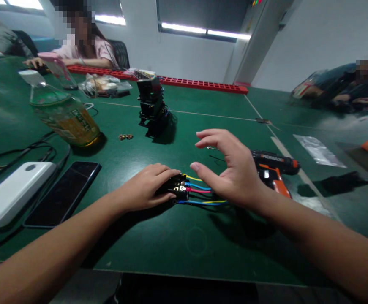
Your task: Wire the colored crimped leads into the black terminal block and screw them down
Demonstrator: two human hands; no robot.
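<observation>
My left hand point(150, 188) is closed around a black socket module point(181, 188) with brass terminals, resting low over the green table. Yellow, blue and red wires point(199, 191) run from its right side toward my right hand. Raised above those wires, my right hand point(231, 169) has its thumb and fingers apart, with nothing between them. An orange and black cordless screwdriver point(274, 166) lies just beyond my right wrist, partly covered by it. The far ends of the wires are hidden below my right hand.
Left are a white power bank point(15, 192), a phone point(65, 194), black cables and a drink bottle point(66, 114). Small brass screws point(126, 137) lie beyond my hands, near a stack of black modules point(151, 101). A clear bag point(318, 150) lies right. Other people sit around the table.
</observation>
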